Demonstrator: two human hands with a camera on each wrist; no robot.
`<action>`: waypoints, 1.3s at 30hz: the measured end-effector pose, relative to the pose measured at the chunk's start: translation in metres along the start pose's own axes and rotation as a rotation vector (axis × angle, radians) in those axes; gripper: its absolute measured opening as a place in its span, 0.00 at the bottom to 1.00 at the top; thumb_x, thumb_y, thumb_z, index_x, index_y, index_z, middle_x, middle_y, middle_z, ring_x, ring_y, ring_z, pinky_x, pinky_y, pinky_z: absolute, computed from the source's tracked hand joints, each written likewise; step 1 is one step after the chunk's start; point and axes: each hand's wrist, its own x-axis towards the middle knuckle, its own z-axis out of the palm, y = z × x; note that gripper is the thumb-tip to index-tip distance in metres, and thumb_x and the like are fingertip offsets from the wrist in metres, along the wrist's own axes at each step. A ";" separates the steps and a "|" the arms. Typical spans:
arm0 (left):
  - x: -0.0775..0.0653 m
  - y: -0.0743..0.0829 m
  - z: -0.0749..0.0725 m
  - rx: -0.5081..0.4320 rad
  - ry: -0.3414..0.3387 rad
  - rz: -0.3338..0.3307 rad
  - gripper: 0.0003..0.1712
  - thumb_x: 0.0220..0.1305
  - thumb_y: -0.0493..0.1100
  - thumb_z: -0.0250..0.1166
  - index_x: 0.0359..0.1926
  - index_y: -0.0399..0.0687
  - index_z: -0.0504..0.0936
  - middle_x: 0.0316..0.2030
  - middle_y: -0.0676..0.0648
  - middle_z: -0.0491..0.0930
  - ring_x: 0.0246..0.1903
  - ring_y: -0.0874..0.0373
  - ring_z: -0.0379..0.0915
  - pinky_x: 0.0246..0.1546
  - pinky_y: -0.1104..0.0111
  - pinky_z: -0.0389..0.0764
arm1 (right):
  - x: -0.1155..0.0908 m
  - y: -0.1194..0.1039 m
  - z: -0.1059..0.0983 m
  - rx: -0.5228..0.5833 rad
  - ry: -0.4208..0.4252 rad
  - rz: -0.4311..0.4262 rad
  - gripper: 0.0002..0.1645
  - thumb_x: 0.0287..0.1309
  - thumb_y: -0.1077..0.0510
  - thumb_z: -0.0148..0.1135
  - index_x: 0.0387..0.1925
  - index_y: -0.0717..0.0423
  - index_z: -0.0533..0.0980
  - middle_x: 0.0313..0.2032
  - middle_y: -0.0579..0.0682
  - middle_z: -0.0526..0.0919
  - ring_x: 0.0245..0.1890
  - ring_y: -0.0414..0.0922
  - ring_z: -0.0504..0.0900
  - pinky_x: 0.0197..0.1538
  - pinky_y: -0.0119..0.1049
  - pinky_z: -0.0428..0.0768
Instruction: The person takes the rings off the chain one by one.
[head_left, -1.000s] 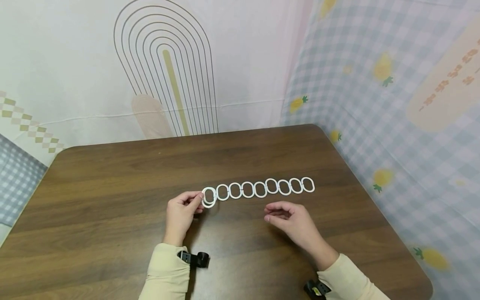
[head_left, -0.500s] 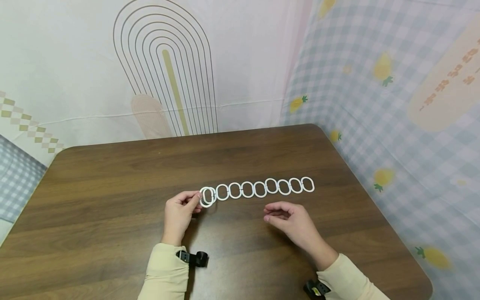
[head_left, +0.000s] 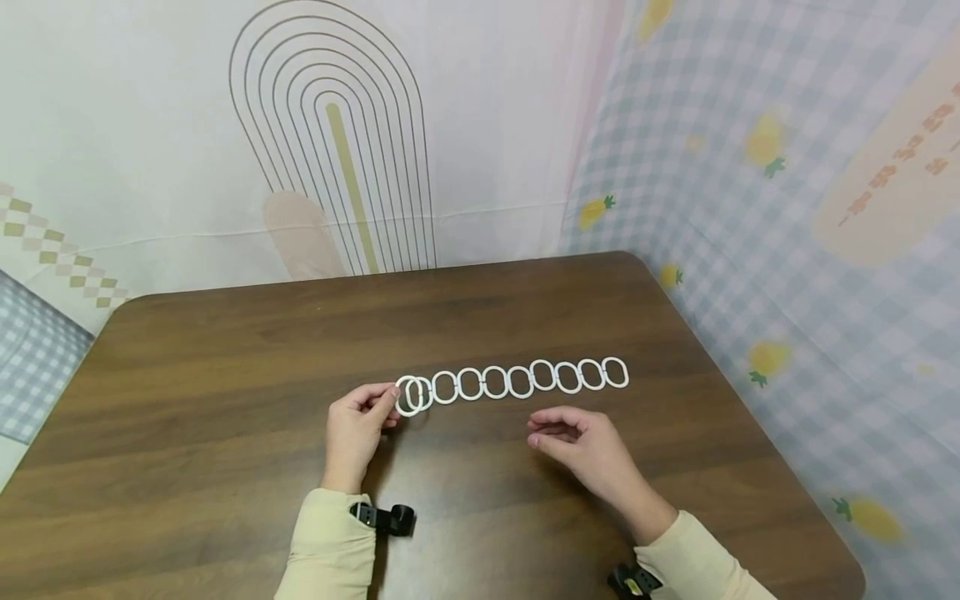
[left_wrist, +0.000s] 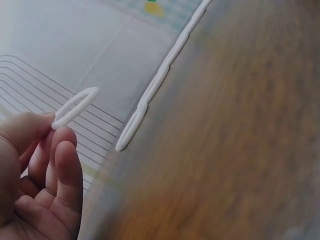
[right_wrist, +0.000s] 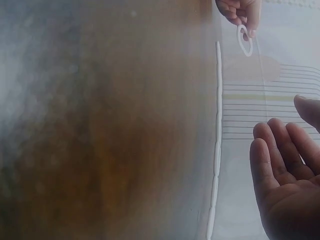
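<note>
Between thumb and fingertips my left hand (head_left: 356, 433) pinches a white oval ring (left_wrist: 82, 108). In the head view this ring overlaps the left end of a row of similar rings (head_left: 483, 382), while the left wrist view shows it raised off the table, apart from the row. Edge to edge, the several white rings lie flat in a line running right. My right hand (head_left: 585, 437) hovers in front of the row's right half, fingers relaxed and slightly bent, holding nothing. From the right wrist its palm and separated fingers (right_wrist: 262, 160) show.
A brown wood-grain table (head_left: 247, 350) with rounded corners carries the rings. Behind it hangs a pale patterned cloth (head_left: 510, 125), and a checked cloth with pineapples (head_left: 705, 208) lines the right side. Black straps (head_left: 386, 518) with small cameras sit on both wrists.
My left hand has drifted slightly left with the pinched ring, which now overlaps the row's end ring less. The row and my right hand stay in place.
</note>
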 end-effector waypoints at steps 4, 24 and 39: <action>0.002 -0.002 0.000 -0.014 0.010 -0.001 0.09 0.64 0.34 0.68 0.41 0.29 0.86 0.20 0.47 0.81 0.19 0.63 0.77 0.22 0.73 0.81 | 0.001 0.001 0.000 -0.007 0.004 0.011 0.16 0.55 0.66 0.73 0.45 0.69 0.82 0.42 0.62 0.87 0.39 0.43 0.87 0.43 0.29 0.84; 0.006 -0.007 -0.003 -0.040 0.033 -0.007 0.08 0.64 0.33 0.68 0.40 0.29 0.86 0.20 0.50 0.79 0.18 0.62 0.76 0.21 0.73 0.81 | 0.001 0.001 -0.001 -0.007 -0.002 0.003 0.17 0.56 0.65 0.73 0.46 0.70 0.82 0.43 0.61 0.87 0.41 0.46 0.88 0.45 0.30 0.84; 0.007 -0.008 -0.005 0.007 0.034 -0.021 0.09 0.64 0.34 0.68 0.41 0.29 0.86 0.21 0.49 0.80 0.19 0.63 0.77 0.22 0.74 0.80 | 0.000 0.001 -0.001 -0.014 0.005 0.014 0.17 0.55 0.65 0.73 0.45 0.69 0.82 0.42 0.61 0.87 0.40 0.44 0.87 0.44 0.30 0.84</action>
